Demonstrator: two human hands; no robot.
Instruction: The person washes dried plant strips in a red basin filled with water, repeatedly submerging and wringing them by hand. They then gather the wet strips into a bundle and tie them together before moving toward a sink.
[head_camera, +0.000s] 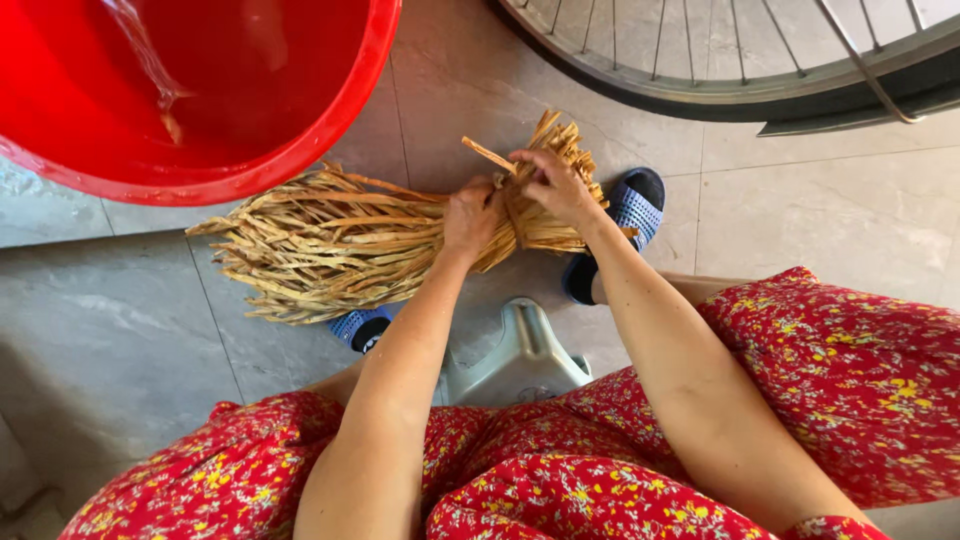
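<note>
A grey stool is seen between the knees. Just past it, a bundle of dry straw is gripped tight by the left hand, a strand pinched by the right hand. Red tub is parked beyond.

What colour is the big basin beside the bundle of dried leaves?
The basin is bright red, seen plainly in the head view, with some water inside.

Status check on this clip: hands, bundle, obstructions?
Left hand and right hand both clamped on dried-leaf bundle at its tied end. Red basin touching the bundle's far side.
</note>
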